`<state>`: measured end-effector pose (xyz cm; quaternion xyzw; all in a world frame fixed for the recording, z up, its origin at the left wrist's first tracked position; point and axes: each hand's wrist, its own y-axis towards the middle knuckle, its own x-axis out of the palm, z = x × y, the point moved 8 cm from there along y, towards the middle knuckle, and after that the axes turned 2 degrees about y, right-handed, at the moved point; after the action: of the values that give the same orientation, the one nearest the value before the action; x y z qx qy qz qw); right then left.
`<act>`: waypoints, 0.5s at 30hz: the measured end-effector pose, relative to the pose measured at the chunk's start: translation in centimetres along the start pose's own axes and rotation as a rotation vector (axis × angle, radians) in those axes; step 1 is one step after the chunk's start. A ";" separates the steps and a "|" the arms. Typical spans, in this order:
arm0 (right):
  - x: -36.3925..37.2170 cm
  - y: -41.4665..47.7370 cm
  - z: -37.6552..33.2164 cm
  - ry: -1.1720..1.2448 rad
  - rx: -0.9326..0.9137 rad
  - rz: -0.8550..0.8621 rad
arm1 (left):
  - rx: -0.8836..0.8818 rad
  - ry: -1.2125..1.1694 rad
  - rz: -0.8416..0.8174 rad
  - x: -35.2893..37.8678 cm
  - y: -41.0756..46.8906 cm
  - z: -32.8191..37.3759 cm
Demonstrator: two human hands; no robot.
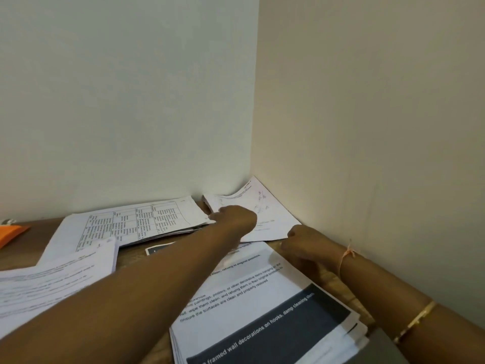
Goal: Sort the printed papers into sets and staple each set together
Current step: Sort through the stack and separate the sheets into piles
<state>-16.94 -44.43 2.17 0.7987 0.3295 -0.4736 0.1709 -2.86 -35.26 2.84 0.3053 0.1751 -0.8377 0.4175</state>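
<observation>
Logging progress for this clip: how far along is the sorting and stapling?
Done: papers lie in separate piles, a table-printed pile, a dark-banner pile and a text pile. In hand: the left hand grips the corner sheets, the right hand at their near edge. Left: stapling; no stapler or staple is visible, so that seems not begun.

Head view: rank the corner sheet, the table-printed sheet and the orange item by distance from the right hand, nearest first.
1. corner sheet: its near corner is at the right hand, in the wall corner.
2. table-printed sheet: to the left, beyond the left hand.
3. orange item: at the far left edge.
</observation>
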 end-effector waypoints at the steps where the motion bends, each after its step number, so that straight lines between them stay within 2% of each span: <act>1: 0.1 -0.3 -0.1 0.016 -0.001 -0.003 | 0.078 0.163 -0.029 -0.1 -0.6 -0.2; 2: 0.1 -0.8 -0.3 0.043 -0.007 0.000 | 0.182 0.443 -0.080 -0.3 -0.7 -0.1; 3: 0.1 -1.2 -0.5 0.057 -0.010 -0.002 | 0.244 0.578 -0.064 -0.9 -0.6 0.1; 6: 0.7 -2.0 -1.2 0.015 -0.041 -0.041 | 0.142 0.528 -0.045 -4.1 -3.1 0.2; 9: 1.7 -3.0 -2.0 -0.121 -0.074 -0.120 | 0.028 0.795 -0.141 -6.4 -3.7 -3.7; 11: 2.2 -3.6 -2.4 -0.258 -0.098 -0.142 | -0.039 0.876 -0.204 -7.1 -3.6 -6.2; 15: 3.0 -4.3 -3.1 -0.470 -0.151 -0.151 | -0.034 0.818 -0.171 -7.9 -3.5 -7.9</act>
<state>-16.93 -38.42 1.25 0.6248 0.3737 -0.6318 0.2661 0.88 -24.12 2.23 0.5902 0.3651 -0.6761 0.2476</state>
